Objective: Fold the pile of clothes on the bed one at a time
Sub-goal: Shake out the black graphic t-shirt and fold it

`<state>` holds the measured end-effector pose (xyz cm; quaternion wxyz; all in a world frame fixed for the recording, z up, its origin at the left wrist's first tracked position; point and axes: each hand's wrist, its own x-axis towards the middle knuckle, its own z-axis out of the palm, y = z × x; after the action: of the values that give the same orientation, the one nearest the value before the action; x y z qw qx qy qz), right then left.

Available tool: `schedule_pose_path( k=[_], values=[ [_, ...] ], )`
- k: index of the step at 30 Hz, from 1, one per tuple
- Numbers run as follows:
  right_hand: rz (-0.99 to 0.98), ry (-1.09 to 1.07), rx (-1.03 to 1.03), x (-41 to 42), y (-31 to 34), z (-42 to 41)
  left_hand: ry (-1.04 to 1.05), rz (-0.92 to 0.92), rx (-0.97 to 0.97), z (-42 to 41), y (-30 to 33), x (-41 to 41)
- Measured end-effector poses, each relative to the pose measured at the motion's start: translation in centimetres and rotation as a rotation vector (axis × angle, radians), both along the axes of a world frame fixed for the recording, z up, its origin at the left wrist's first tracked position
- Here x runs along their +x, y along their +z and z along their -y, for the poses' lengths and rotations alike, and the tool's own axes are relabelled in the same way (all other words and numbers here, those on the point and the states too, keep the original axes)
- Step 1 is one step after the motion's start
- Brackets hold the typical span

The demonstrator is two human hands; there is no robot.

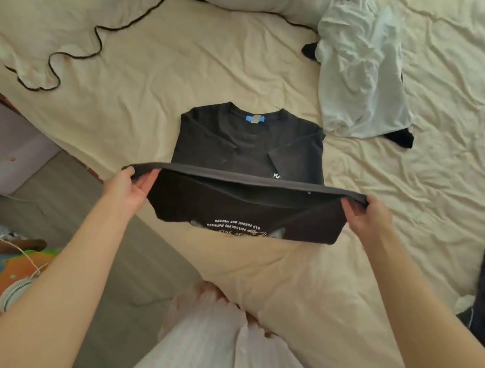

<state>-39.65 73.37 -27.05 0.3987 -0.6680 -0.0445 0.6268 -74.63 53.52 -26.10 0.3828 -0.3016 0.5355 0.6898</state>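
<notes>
Left hand (131,184) and right hand (363,213) each gripping hem corners of black t-shirt (250,146), lifted over bed (157,67); white shirt (359,73) far right.

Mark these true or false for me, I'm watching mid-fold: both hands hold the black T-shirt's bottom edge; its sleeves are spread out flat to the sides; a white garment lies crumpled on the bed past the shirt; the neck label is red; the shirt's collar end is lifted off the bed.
1. Left hand and right hand both hold the black T-shirt by its lifted bottom edge: true.
2. Sleeves spread flat to the sides: false, they are folded in over the body.
3. A white garment lies crumpled on the bed beyond the shirt: true.
4. The neck label is red: false, it is blue.
5. Collar end lifted: false, it lies on the bed.
</notes>
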Motion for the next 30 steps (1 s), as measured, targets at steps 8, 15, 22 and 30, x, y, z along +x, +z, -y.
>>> schedule_pose_path(
  k=[8,15,22,30],
  values=[
    [-0.075,-0.045,0.094,-8.3,-4.9,-14.4,-0.023,-0.027,0.034,-14.7,-6.5,-7.6],
    [-0.174,0.033,0.088,-10.8,-10.2,-17.1,-0.203,-0.078,0.046,-18.8,-11.8,-10.0],
    [0.483,0.305,-0.125,-6.1,-14.5,-5.7,-0.663,-0.468,-0.663,-8.6,-15.9,-4.5],
    [0.159,0.065,-0.474,-4.0,-16.4,0.4,-0.438,-0.174,-0.731,-2.1,-17.6,0.2]
  ],
)
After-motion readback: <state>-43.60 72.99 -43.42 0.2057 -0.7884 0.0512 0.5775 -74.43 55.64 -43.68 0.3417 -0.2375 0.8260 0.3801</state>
